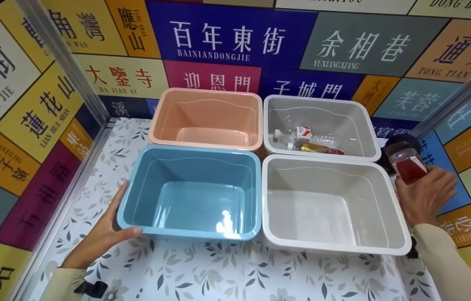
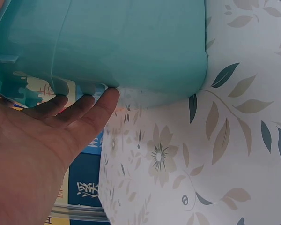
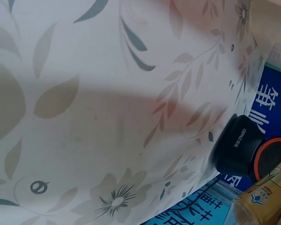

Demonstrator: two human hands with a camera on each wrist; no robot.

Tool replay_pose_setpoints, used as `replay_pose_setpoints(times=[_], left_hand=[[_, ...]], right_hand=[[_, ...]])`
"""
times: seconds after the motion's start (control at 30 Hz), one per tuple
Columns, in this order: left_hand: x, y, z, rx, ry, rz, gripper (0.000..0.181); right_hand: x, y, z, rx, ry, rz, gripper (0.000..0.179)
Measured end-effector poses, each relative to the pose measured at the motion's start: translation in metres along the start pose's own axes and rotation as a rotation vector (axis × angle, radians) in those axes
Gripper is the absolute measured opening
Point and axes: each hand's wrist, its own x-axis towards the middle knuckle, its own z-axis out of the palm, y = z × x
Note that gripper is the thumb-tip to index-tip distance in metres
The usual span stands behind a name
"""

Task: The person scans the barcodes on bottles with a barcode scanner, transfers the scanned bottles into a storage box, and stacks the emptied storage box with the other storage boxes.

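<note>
My left hand (image 1: 103, 232) rests against the near left corner of a blue plastic bin (image 1: 189, 235). Its thumb lies along the front rim, and the left wrist view shows its fingers (image 2: 100, 110) nearly straight against the outer wall. To the right of a white bin (image 1: 335, 247), my right hand (image 1: 425, 194) grips a bottle (image 1: 411, 169) with a clear end and a red side. Part of that bottle, with a gold label (image 3: 260, 201), shows in the right wrist view. Most of the right hand is hidden there.
Behind stand a pink bin (image 1: 206, 142) and a grey bin (image 1: 323, 109), which holds clear plastic bottles (image 1: 323, 139) and one with a gold and red label (image 1: 319, 147). A black round device (image 3: 239, 145) sits at the right edge. Printed panels (image 1: 235, 33) enclose the table (image 1: 202, 271).
</note>
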Motion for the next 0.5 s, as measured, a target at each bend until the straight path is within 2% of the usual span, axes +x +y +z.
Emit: replay_pose_setpoints(times=[0.5], left_hand=[[-0.0006,-0.0021,0.0010,-0.018,-0.005,0.046,0.115]], right_hand=[[0.0014,-0.0030,-0.0004,-0.007,0.001,-0.080,0.075]])
